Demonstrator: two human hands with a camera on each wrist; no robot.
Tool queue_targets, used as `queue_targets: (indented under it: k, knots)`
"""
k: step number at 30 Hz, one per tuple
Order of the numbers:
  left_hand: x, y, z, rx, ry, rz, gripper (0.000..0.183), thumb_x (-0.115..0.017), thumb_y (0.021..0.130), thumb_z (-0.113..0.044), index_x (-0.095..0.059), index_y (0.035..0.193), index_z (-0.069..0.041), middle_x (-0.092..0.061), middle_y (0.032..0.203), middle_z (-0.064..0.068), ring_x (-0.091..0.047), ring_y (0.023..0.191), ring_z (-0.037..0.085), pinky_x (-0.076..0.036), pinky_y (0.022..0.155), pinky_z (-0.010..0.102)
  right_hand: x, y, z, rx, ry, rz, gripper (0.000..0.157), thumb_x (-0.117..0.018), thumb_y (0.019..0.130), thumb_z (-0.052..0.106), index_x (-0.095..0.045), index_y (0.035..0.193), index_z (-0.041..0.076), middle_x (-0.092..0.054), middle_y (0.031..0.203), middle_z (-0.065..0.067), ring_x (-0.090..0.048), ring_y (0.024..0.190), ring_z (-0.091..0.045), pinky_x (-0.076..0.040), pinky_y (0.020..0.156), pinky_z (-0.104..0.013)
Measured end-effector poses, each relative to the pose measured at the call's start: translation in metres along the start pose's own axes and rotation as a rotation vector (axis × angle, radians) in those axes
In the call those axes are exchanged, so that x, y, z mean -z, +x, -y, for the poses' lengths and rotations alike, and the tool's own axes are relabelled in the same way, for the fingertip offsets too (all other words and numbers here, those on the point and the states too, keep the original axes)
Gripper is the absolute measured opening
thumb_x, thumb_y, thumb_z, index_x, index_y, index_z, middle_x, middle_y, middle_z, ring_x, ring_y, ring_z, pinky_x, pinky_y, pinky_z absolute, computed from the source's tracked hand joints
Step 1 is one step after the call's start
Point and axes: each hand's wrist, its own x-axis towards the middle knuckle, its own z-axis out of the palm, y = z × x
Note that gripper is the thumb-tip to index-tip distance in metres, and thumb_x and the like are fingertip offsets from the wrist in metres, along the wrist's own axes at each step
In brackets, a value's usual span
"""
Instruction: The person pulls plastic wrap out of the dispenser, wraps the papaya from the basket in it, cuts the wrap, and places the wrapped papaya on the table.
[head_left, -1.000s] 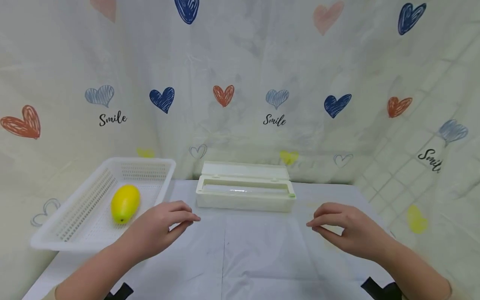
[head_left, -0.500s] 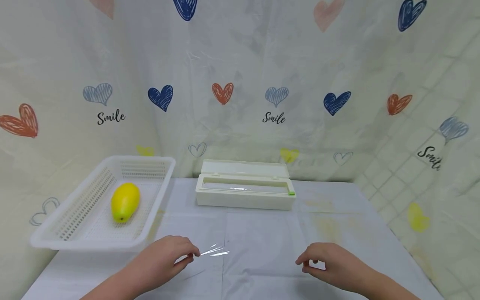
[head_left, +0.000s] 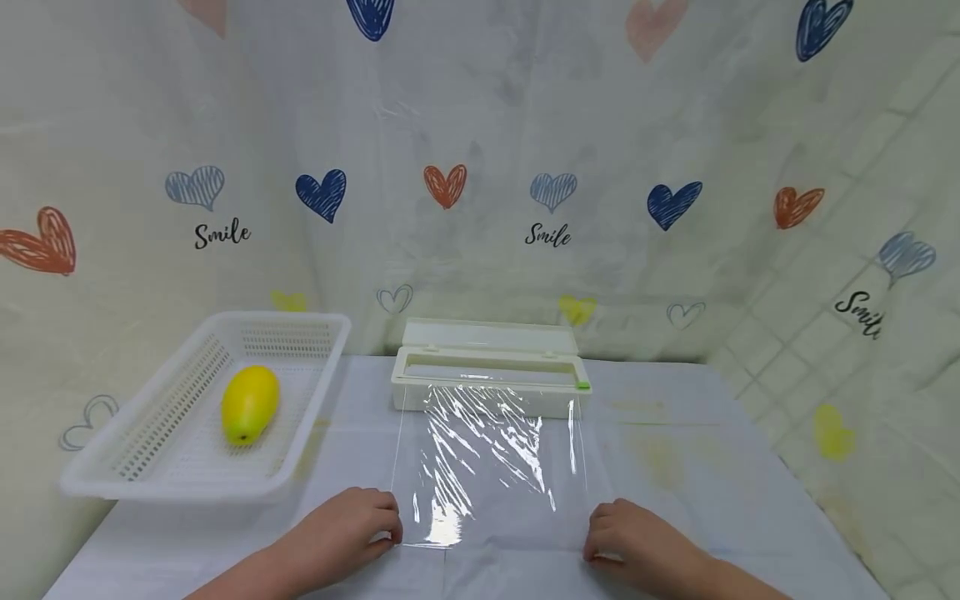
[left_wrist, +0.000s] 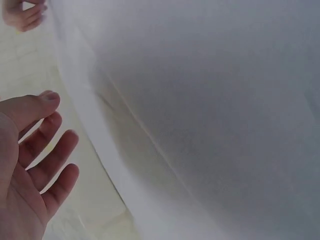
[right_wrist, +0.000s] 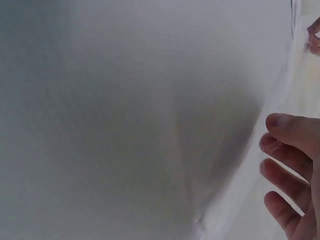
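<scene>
Head view: clear film (head_left: 480,475), likely light, limp, clingy and easily creased, is best held by its corners. It stretches from the box (head_left: 487,357) over the tabletop (head_left: 705,475) toward the person, spanning between left hand (head_left: 356,531) and right hand (head_left: 633,540), each pinching a near corner.

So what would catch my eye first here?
The yellow fruit jumps out first, lying in the white basket on the left. Next, shiny film runs from the open box toward the left hand and right hand, which hold its near edge. Behind, red, blue and yellow hearts dot the backdrop.
</scene>
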Motion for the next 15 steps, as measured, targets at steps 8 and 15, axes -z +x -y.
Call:
queue_targets:
  k: [8,15]
  knots:
    - [-0.010,0.006,0.004,-0.001,0.004,0.026,0.015,-0.078,0.079,-0.012,-0.074,0.079,-0.027,-0.059,0.078,-0.021,-0.053,0.074,0.000,-0.043,0.064,0.021,-0.003,0.001,0.000,-0.009,-0.004,0.092,0.012,-0.079,0.083,0.018,-0.073,0.087,0.027,-0.058,0.090,0.018,-0.050,0.082,0.001,-0.044,0.073,-0.014]
    - [-0.012,0.008,0.006,0.006,0.031,0.060,0.014,-0.078,0.081,-0.015,-0.074,0.079,-0.029,-0.057,0.075,-0.022,-0.052,0.074,0.001,-0.041,0.064,0.020,0.001,0.005,-0.003,-0.107,0.045,0.202,0.010,-0.075,0.088,0.019,-0.074,0.093,0.026,-0.062,0.088,0.023,-0.053,0.081,0.004,-0.048,0.072,-0.022]
